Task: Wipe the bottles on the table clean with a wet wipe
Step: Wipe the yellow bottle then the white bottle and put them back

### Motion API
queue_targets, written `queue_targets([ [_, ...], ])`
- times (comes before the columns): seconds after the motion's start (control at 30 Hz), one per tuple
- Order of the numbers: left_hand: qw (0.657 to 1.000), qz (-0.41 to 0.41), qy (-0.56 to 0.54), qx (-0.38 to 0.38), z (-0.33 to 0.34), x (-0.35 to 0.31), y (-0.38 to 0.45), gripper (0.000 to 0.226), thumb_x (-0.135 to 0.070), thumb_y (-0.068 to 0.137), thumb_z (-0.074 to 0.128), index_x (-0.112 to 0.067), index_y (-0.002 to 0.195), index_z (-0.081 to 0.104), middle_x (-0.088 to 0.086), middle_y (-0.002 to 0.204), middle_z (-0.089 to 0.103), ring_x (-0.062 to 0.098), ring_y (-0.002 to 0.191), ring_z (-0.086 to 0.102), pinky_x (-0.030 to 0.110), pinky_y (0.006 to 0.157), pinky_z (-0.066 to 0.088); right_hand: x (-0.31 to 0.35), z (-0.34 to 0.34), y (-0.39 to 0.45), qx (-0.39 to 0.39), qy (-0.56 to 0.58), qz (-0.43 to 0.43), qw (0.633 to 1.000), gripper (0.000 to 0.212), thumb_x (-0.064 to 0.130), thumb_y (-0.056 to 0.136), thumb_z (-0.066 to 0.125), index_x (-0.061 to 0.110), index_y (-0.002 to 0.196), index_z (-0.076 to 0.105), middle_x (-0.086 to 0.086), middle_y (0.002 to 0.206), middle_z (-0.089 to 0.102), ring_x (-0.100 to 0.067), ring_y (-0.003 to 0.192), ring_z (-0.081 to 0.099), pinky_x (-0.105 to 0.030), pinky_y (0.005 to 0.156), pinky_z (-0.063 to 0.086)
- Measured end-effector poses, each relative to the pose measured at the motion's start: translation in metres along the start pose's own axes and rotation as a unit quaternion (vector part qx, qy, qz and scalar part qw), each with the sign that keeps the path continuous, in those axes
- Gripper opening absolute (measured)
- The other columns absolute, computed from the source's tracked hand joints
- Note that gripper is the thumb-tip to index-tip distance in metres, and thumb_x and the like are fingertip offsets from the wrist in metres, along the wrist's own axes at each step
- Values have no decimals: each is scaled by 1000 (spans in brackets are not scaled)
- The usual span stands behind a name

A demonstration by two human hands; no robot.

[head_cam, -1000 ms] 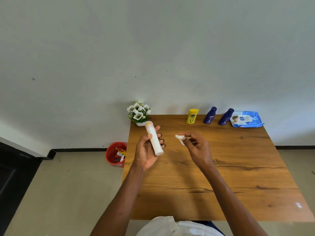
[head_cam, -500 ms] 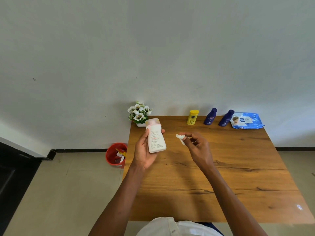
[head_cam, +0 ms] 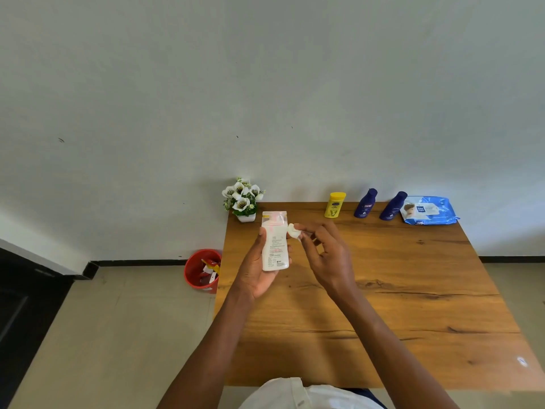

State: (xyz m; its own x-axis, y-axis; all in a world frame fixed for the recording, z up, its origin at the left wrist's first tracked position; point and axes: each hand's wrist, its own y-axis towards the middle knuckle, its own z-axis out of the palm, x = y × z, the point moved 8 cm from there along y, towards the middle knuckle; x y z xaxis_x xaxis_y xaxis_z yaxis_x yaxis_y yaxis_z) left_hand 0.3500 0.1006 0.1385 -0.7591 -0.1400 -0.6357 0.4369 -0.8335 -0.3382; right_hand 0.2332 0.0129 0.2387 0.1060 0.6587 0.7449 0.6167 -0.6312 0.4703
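Cradling the white bottle [head_cam: 275, 242] upright, label exposed, the left hand [head_cam: 259, 271] grips it — right hand [head_cam: 326, 255] pinches the balled wet wipe [head_cam: 293, 231] at its two o'clock shoulder, seemingly ready to rub.

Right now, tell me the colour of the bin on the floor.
Red bin, seen in the head view.

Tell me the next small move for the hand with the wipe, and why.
Probably stroke the wet wipe down the white bottle: the right hand pinches it at the bottle's upper edge, while the left hand holds the bottle upright.
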Motion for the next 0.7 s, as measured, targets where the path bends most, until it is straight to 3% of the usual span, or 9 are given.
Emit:
queue_targets([
  [0.13,1000,-5,3,4,7,6,0,62,-53,95,53,-17,145,52,11,132,60,24,123,56,39,101,45,19,19,9,5,-66,-63,996,25,13,96,63,8,120,69,-8,113,63,-16,93,63,-30,71,56],
  [0.23,1000,-8,24,-5,9,7,1,58,-52,102,39,-16,145,51,11,132,63,23,122,61,37,94,53,28,31,10,18,-121,-93,988,26,9,93,64,5,119,69,-13,111,63,-25,92,64,-35,66,58],
  [0.37,999,-3,27,-31,1,6,2,50,-47,104,39,-15,139,58,10,124,68,22,117,65,36,90,55,38,37,4,50,-156,-149,975,26,14,92,62,7,117,68,-13,109,62,-26,90,62,-35,62,55],
  [0.53,999,-8,14,-32,-4,5,2,63,-51,101,43,-9,147,47,14,125,66,24,119,63,36,92,55,30,42,-10,97,-158,-185,965,28,11,87,74,12,115,70,-9,112,63,-23,93,61,-31,63,55],
  [0.63,999,-13,31,-24,-3,9,2,65,-52,99,45,-10,149,45,18,135,60,28,126,58,41,106,48,19,35,-4,71,-169,-164,969,23,16,92,69,13,115,70,-7,111,63,-24,94,59,-36,67,53],
  [0.7,999,-7,46,-15,0,10,3,66,-53,99,48,-12,151,43,22,149,47,33,140,44,49,119,32,15,26,4,34,-179,-145,972,21,16,91,70,12,112,71,-8,109,64,-25,92,58,-36,67,52],
])
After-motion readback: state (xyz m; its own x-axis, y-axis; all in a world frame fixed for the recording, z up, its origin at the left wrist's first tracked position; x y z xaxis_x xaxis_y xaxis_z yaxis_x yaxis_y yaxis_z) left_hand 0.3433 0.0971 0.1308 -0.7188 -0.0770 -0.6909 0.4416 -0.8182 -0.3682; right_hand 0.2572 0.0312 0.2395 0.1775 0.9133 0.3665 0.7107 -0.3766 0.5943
